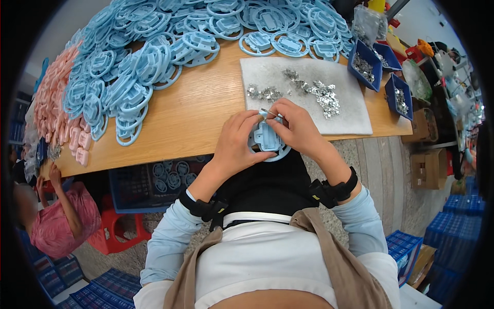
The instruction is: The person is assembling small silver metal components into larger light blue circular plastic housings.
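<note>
A round light-blue plastic part with a raised middle is held over my lap at the table's front edge. My left hand grips it from the left, thumb along its lower side and fingers at its top. With my right hand I pinch a small thin metal piece at the part's upper edge. Its exact shape is too small to make out. Just beyond my hands, small shiny metal pieces lie in loose heaps on a white foam sheet.
Light-blue ring parts pile across the table's back and left, with pink parts at far left. Blue bins of metal pieces stand at right. A blue crate sits below the table. Another person works at left beside a red stool.
</note>
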Tool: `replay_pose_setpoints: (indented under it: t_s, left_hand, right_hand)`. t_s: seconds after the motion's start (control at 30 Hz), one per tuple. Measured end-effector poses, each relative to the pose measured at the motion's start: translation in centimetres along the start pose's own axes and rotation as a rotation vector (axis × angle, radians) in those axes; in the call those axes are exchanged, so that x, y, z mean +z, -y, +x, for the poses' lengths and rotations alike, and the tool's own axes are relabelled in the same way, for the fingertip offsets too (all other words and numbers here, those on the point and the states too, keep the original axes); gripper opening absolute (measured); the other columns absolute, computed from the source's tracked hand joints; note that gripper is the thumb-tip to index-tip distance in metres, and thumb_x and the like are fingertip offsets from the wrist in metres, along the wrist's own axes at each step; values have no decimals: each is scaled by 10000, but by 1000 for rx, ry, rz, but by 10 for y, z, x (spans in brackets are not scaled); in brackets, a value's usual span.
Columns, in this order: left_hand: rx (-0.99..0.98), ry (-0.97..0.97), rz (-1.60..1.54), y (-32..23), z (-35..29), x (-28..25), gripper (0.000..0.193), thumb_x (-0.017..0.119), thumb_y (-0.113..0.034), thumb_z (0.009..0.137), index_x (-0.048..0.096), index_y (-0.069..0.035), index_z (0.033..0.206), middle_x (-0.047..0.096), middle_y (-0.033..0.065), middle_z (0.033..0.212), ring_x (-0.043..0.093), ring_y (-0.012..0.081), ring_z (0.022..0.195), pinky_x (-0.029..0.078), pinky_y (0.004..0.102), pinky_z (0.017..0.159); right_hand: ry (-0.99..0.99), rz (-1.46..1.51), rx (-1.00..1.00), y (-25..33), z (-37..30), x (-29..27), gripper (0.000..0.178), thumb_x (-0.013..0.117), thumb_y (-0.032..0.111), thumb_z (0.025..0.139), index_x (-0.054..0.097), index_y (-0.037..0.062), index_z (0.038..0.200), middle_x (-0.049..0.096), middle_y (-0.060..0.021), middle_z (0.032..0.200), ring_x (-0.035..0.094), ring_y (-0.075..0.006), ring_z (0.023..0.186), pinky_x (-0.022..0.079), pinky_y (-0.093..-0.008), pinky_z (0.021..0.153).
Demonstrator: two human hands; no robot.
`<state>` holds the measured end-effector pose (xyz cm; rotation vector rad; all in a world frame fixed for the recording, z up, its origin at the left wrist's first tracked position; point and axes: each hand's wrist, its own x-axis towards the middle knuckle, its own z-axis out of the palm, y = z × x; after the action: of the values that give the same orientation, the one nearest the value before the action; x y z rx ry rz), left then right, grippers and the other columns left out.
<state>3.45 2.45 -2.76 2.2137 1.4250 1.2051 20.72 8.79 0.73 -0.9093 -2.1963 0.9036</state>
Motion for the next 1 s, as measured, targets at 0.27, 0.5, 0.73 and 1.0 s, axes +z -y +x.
replay_pose_setpoints:
  t_s: [0.27, 0.5, 0.73, 1.0]
  left_hand:
    - [-25, 15, -2, 2, -2, 1, 765, 865, -270, 490, 511, -24, 1122, 524, 144, 1172, 494, 333, 1088, 401, 420, 925]
    - [65, -21, 18, 1, -4, 1, 731, 850, -219, 521, 512, -7, 1134, 551, 158, 1138, 518, 342, 1067, 418, 417, 904]
    - [173, 20, 145, -1, -7, -2, 630, 800, -228, 599, 537, 7, 1121, 559, 150, 1098, 525, 327, 1049, 427, 416, 880]
    - [176, 82, 115, -4, 4, -10, 683, 813, -248, 576, 538, 2, 1149, 562, 153, 1073, 522, 335, 1016, 422, 414, 880]
  right_hand:
    - [-68, -377, -220, -1, -8, 12, 97, 596, 65, 760, 528, 49, 827, 526, -81, 861, 594, -279, 621, 474, -353, 504]
    - [-70, -652, -359, 3, -22, 18, 159, 590, 102, 711, 533, 48, 849, 501, -73, 809, 590, -220, 572, 472, -310, 476]
    - [28, -664, -227, 13, -33, 15, 333, 619, 131, 727, 588, 54, 1049, 538, -90, 789, 588, -231, 610, 470, -326, 494]
    - [-219, -419, -35, -37, 3, -30, 226, 588, 65, 785, 642, 78, 1004, 559, -111, 793, 587, -296, 715, 470, -388, 619]
